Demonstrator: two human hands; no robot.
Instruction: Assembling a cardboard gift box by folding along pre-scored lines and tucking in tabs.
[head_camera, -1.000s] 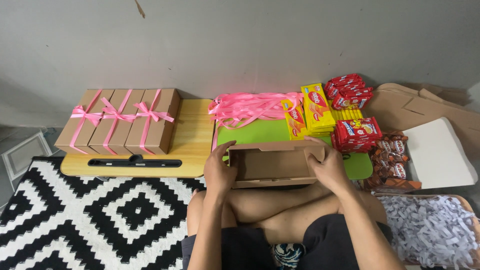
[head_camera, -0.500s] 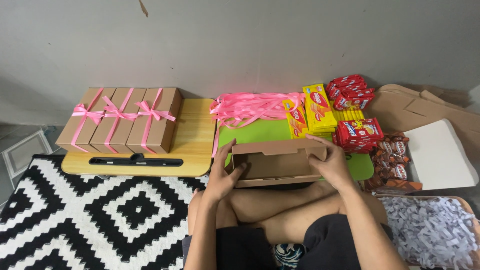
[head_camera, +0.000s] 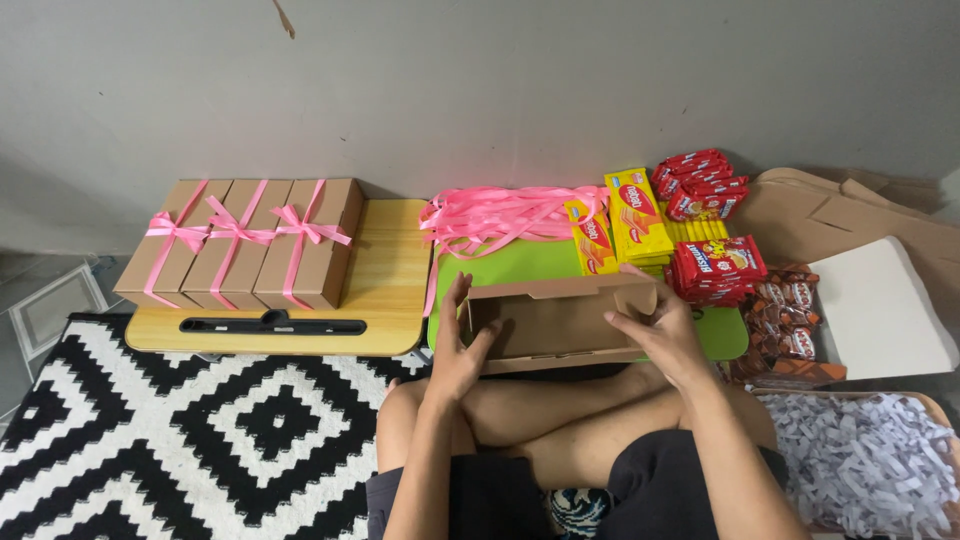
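An open brown cardboard box (head_camera: 555, 320) rests at the near edge of a green lap tray (head_camera: 520, 262), its opening turned toward me. My left hand (head_camera: 458, 345) grips the box's left end, fingers along the side flap. My right hand (head_camera: 660, 335) holds the right end, thumb and fingers pinching the right flap. My crossed legs lie just below the box.
Three brown boxes tied with pink ribbon (head_camera: 245, 240) stand on a wooden lap table (head_camera: 390, 290) at left. Loose pink ribbons (head_camera: 500, 215), yellow snack packs (head_camera: 625, 225) and red snack packs (head_camera: 715, 265) lie behind the tray. Flat cardboard (head_camera: 860, 220) and shredded paper (head_camera: 865, 455) are at right.
My left hand has slid from the box's top left corner down to its left end. The right hand has shifted along the right flap. The box stays on the tray.
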